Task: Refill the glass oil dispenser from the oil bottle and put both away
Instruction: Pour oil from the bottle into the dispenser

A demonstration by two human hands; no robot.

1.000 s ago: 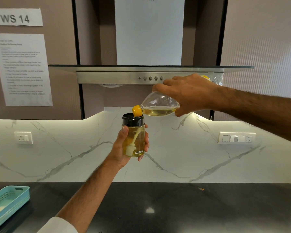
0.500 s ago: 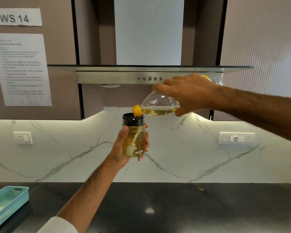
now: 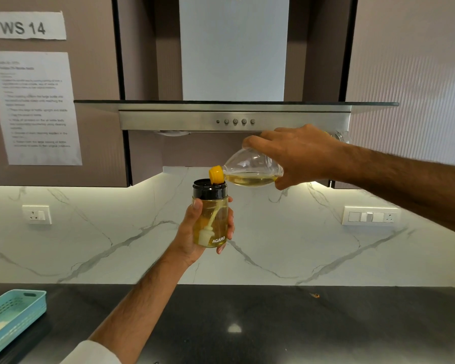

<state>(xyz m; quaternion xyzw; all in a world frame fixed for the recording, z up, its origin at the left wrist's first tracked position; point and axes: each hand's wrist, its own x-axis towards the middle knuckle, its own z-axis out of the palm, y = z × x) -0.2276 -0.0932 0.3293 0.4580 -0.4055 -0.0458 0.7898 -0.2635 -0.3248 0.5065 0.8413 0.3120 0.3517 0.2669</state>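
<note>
Oil dispenser (image 3: 211,219) sits in the left hand (image 3: 192,232), high above the desk (image 3: 300,324). Right hand (image 3: 297,156) holds the tipped oil bottle (image 3: 250,172), its mouth just over the dispenser. Tip too far and oil could spill.

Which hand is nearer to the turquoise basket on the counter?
Left. The left hand, gripping the glass oil dispenser, is up and right of the turquoise basket; the right hand, tilting the oil bottle, is farther right and higher.
</note>
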